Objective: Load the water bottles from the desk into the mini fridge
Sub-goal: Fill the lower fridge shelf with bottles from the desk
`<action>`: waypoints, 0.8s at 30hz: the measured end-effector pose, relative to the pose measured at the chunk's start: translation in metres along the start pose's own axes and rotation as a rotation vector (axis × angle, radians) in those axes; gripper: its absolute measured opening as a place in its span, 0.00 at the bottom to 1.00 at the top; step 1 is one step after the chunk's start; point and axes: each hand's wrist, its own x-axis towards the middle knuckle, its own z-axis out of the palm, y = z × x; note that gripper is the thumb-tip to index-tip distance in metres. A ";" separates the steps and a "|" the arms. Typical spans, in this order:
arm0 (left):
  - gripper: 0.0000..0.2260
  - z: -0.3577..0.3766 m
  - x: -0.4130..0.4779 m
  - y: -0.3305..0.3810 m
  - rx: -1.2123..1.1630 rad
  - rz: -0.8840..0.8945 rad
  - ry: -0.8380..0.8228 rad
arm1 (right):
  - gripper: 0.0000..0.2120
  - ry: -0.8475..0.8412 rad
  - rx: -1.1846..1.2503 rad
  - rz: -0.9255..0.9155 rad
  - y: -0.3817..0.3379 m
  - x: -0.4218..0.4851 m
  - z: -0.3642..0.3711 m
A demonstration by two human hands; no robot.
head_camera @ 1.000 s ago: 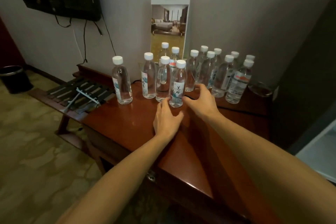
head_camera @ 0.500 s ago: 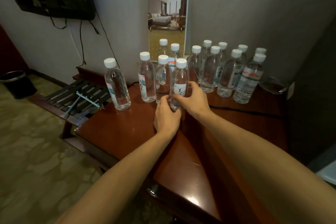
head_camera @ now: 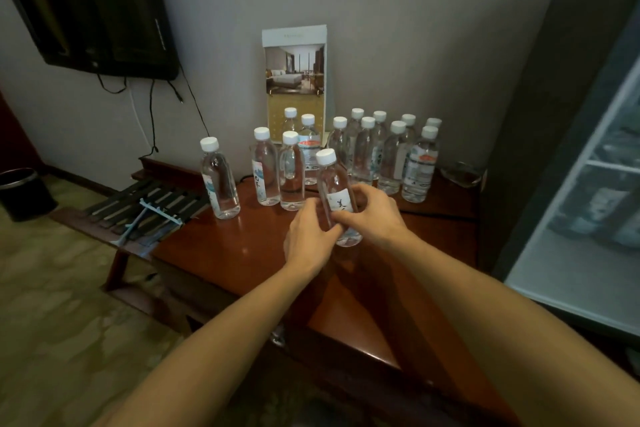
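The left hand point(head_camera: 308, 236) and right hand point(head_camera: 375, 218) gripped one tilted water bottle point(head_camera: 336, 189), fingers curled round it, just in front of the other bottles point(head_camera: 391, 163) standing on the desk point(head_camera: 242, 246).

Glossy reddish-brown desk point(head_camera: 242, 246) with a bunch of capped water bottles point(head_camera: 363, 152) standing upright on it, one loner bottle point(head_camera: 220, 180) off to the left, a hotel card point(head_camera: 294, 80) propped at the back and a glass dish point(head_camera: 462, 175) far right.

Glossy polished wood desk point(head_camera: 242, 246); clear smooth plastic bottle point(head_camera: 334, 184), white ribbed cap.
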 end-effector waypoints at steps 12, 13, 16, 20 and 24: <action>0.32 0.020 -0.119 0.086 -0.081 0.289 -0.040 | 0.27 0.073 0.128 -0.026 0.011 -0.131 -0.119; 0.32 0.025 -0.129 0.095 -0.085 0.306 -0.034 | 0.27 0.083 0.143 -0.026 0.016 -0.140 -0.130; 0.32 0.043 -0.153 0.120 -0.085 0.380 -0.025 | 0.26 0.127 0.185 -0.019 0.029 -0.169 -0.162; 0.33 0.072 -0.179 0.152 -0.072 0.484 -0.072 | 0.26 0.201 0.209 0.020 0.054 -0.209 -0.204; 0.34 0.101 -0.202 0.180 -0.080 0.532 -0.144 | 0.26 0.274 0.194 0.079 0.080 -0.236 -0.235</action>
